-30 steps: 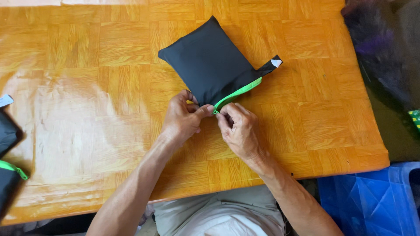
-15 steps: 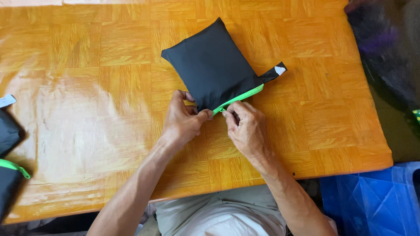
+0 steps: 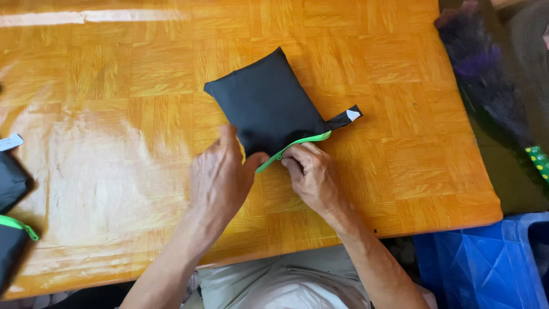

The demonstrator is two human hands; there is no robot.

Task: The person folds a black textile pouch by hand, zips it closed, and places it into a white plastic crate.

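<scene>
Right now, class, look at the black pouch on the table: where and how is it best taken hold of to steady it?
Probably pinch the pouch at its near corner, beside the green zip, coming from the left, as the left hand does. The padded body bulges, but the edge there lies flat. The right hand is at the zip.

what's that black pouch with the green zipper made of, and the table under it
Black pouch: looks like thin matte woven fabric, perhaps nylon; soft, puffed, faintly creased. Green zipper: bright tape, probably synthetic. Table: wood parquet blocks with visible grain under a glossy finish that reflects light.
</scene>
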